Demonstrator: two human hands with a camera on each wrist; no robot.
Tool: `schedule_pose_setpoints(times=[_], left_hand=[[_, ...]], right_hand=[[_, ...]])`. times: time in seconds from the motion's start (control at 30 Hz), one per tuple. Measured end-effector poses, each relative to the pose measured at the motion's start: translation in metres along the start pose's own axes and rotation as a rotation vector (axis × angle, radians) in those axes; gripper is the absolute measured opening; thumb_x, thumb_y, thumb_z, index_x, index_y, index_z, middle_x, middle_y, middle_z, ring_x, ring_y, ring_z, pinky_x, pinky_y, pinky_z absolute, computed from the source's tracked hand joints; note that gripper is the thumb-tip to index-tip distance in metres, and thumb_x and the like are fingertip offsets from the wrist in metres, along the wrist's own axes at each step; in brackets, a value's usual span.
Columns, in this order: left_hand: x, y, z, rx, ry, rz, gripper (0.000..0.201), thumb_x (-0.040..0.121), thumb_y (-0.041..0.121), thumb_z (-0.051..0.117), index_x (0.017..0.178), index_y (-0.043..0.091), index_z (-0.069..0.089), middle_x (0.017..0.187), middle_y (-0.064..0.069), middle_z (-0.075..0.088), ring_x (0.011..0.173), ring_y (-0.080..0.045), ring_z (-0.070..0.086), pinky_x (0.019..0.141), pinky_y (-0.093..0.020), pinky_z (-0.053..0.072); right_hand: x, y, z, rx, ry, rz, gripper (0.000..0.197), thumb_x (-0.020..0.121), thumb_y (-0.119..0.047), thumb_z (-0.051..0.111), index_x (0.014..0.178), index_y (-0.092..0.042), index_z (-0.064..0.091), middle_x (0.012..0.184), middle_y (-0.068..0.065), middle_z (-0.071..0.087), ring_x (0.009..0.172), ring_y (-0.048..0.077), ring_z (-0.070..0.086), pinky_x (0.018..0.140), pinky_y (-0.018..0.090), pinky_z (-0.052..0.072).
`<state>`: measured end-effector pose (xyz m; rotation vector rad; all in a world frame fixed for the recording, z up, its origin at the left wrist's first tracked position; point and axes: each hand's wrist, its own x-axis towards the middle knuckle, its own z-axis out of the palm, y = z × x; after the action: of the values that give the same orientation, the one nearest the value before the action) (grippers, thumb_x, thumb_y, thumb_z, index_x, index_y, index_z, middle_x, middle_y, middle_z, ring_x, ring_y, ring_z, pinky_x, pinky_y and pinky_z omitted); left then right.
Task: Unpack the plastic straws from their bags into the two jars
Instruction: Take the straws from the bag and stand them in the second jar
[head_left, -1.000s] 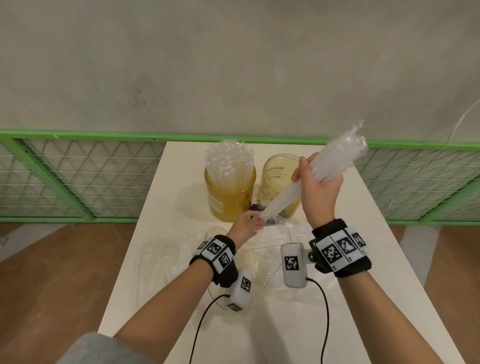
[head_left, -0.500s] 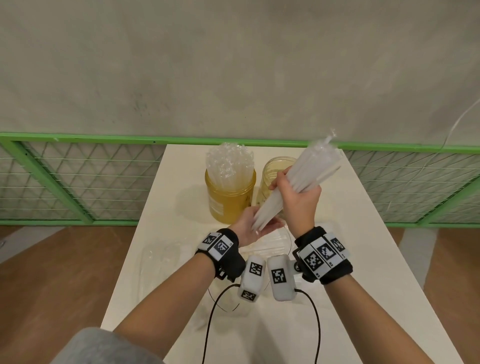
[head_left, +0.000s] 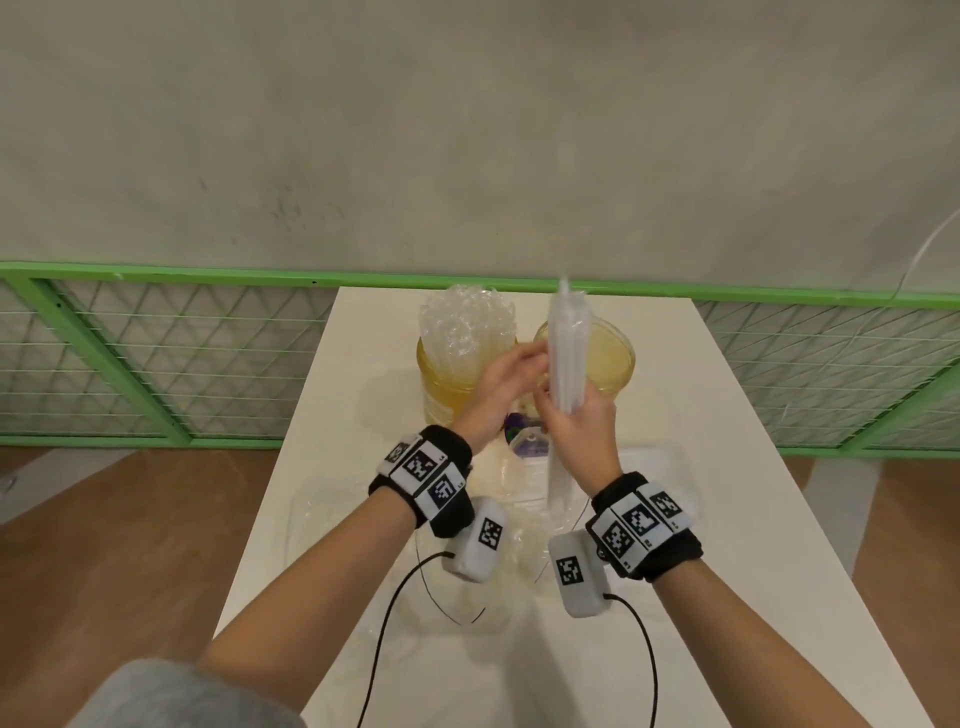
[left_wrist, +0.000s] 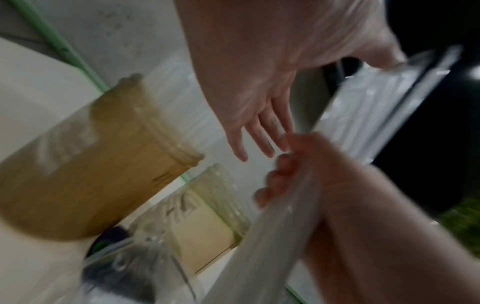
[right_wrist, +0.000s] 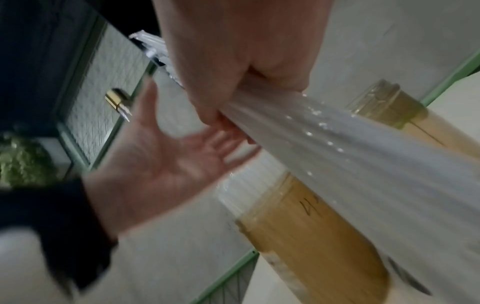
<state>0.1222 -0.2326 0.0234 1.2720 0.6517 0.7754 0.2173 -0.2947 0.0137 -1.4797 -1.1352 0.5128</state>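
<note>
Straws (head_left: 467, 332) fill the left of two amber jars (head_left: 441, 389); the right jar (head_left: 613, 358) looks empty. Beside the full jar my left hand (head_left: 506, 384) has its fingers straight and spread, holding nothing. My right hand (head_left: 579, 431) grips one upright bundle (head_left: 569, 353) before the right jar, above crumpled bags (head_left: 519, 478) on the table (head_left: 727, 467).

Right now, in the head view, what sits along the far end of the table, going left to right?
Straw-filled jar → left hand → straw bundle held upright by the right hand → empty jar.
</note>
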Motion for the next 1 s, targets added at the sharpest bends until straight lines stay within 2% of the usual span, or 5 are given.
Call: schedule_pose_setpoints(times=[0.3, 0.53, 0.67, 0.87, 1.0], left_hand=[[-0.004, 0.002, 0.024, 0.239, 0.144, 0.153, 0.017, 0.081, 0.016, 0.070, 0.093, 0.004, 0.071, 0.098, -0.011, 0.071, 0.093, -0.018, 0.067, 0.081, -0.018, 0.052], [-0.019, -0.029, 0.006, 0.158, -0.029, 0.111, 0.050, 0.079, 0.041, 0.058, 0.124, 0.024, 0.046, 0.109, 0.009, 0.062, 0.100, -0.002, 0.061, 0.083, -0.016, 0.048], [-0.025, -0.051, -0.008, 0.498, -0.187, -0.021, 0.077, 0.076, 0.017, 0.072, 0.140, 0.025, 0.030, 0.128, 0.000, 0.054, 0.115, -0.015, 0.054, 0.093, -0.019, 0.045], [-0.015, -0.046, 0.010, 0.500, -0.012, -0.083, 0.026, 0.089, 0.020, 0.059, 0.112, 0.006, 0.058, 0.105, -0.013, 0.066, 0.099, -0.027, 0.061, 0.089, -0.042, 0.051], [-0.016, -0.059, -0.002, 0.373, -0.123, -0.182, 0.040, 0.083, 0.006, 0.061, 0.121, 0.012, 0.052, 0.106, -0.006, 0.063, 0.099, -0.022, 0.058, 0.089, -0.040, 0.049]], right_hand=[[-0.001, 0.014, 0.005, -0.045, -0.126, -0.030, 0.043, 0.081, -0.010, 0.065, 0.122, -0.012, 0.051, 0.101, -0.006, 0.064, 0.096, 0.005, 0.063, 0.080, 0.018, 0.052], [0.005, 0.006, 0.000, 0.035, -0.043, -0.027, 0.028, 0.087, -0.008, 0.050, 0.113, 0.003, 0.050, 0.086, 0.000, 0.059, 0.080, 0.015, 0.060, 0.071, 0.035, 0.052], [0.011, -0.002, -0.003, 0.069, -0.001, -0.009, 0.032, 0.083, -0.020, 0.053, 0.107, 0.001, 0.051, 0.076, -0.006, 0.056, 0.072, 0.014, 0.058, 0.066, 0.038, 0.052], [0.001, -0.006, 0.007, 0.216, 0.048, 0.134, 0.018, 0.083, -0.004, 0.065, 0.101, -0.002, 0.061, 0.082, -0.001, 0.063, 0.080, 0.015, 0.063, 0.072, 0.026, 0.055], [0.010, -0.005, -0.004, 0.223, 0.039, 0.147, 0.008, 0.079, -0.001, 0.064, 0.078, -0.007, 0.059, 0.069, 0.002, 0.060, 0.066, 0.015, 0.061, 0.064, 0.034, 0.053]])
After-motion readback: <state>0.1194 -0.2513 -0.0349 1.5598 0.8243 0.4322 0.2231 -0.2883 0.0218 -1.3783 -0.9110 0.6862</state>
